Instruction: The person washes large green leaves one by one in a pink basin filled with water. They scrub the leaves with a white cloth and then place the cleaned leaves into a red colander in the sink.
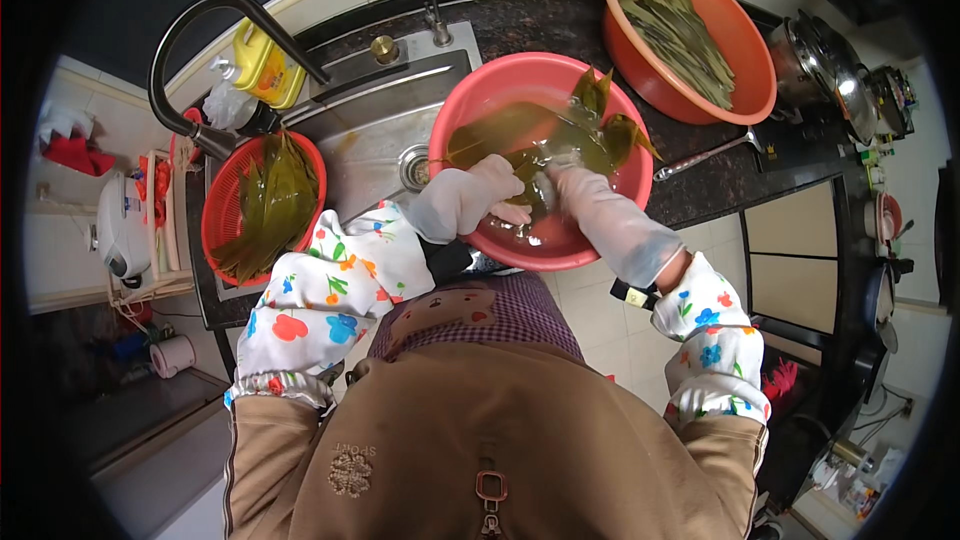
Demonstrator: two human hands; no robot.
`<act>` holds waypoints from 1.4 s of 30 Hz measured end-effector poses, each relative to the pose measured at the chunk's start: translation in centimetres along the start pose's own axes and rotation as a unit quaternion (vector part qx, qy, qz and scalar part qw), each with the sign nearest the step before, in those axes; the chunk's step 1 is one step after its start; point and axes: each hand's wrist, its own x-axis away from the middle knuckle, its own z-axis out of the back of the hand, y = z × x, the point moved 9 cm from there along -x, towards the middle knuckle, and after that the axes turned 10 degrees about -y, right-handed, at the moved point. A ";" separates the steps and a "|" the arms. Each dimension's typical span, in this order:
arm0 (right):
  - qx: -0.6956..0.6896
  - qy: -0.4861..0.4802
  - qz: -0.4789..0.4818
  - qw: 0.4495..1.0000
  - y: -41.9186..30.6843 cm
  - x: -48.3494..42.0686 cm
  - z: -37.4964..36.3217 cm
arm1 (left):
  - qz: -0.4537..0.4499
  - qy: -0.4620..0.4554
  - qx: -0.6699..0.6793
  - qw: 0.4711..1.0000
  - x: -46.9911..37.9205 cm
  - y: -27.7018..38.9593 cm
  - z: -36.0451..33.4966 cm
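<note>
Both my hands wear thin translucent gloves and work inside a pink plastic basin of water. Long green leaves float in it, with a few folded tips standing at the far right rim. My left hand is at the near left of the basin, its fingers and thumb around a wet leaf. From the right, my right hand reaches down against the leaves. Its fingertips are under the water and blurred, so its grip is hidden.
A red plastic basket of wet leaves stands left, beside the steel sink with its black faucet. An orange basin of drier leaves sits back right. A metal-handled utensil lies on the dark counter. Pots stand beyond.
</note>
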 end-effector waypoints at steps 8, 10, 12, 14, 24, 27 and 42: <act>-0.080 -0.072 -0.013 0.994 -0.9 -4.5 -1.0 | 0.013 0.074 -0.011 0.997 2.5 8.0 1.0; 0.070 -0.022 0.069 0.995 -4.8 -2.9 -0.6 | 0.158 0.114 0.145 0.970 3.0 7.7 0.3; 0.030 -0.001 0.109 0.994 -5.0 -0.6 -0.3 | 0.254 0.109 0.244 0.929 3.0 6.5 -0.9; -0.004 0.015 0.134 0.991 -4.9 1.0 0.2 | 0.262 0.065 0.252 0.929 2.1 4.7 -1.1; -0.163 0.018 0.129 0.978 -3.9 3.2 2.5 | 0.168 0.002 0.102 0.981 7.6 17.1 3.3; -0.227 0.019 0.115 0.967 -3.1 3.8 2.9 | 0.145 -0.008 0.068 0.987 9.1 21.7 4.3; -0.293 -0.039 -0.124 0.947 5.9 -0.6 4.2 | 0.113 0.000 -0.567 0.816 5.5 19.5 1.2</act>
